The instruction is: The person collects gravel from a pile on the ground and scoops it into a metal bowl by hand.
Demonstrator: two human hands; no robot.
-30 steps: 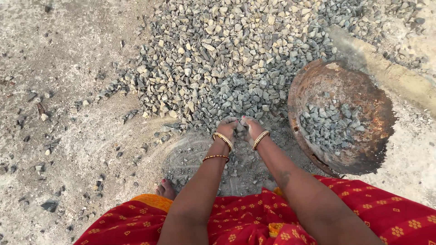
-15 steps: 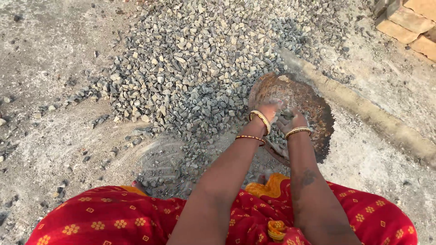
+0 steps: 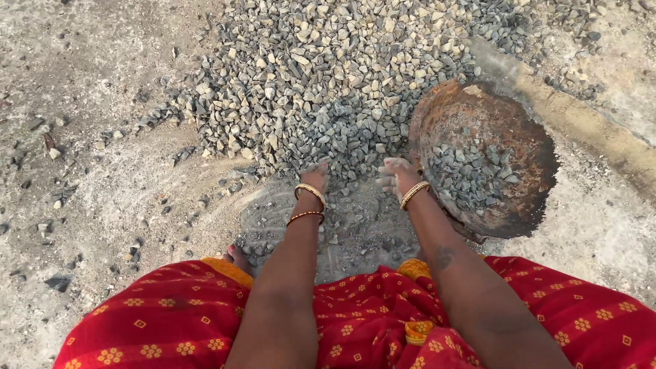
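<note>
A heap of grey crushed stone lies on the ground in front of me. To its right sits a rusty round metal pan with several stones inside. My left hand reaches down to the near edge of the heap, fingers on the stones. Beside the pan's left rim hangs my right hand, dusty, fingers apart and slightly curled, nothing clearly in it. Both wrists carry gold bangles.
My lap is covered by a red patterned cloth, with toes showing at its left edge. Pale dusty ground with scattered loose stones lies left. A raised concrete edge runs diagonally at the right.
Both hands were at the pan half a second ago; they have come back left to the near edge of the stone heap. The pan holds stones.
</note>
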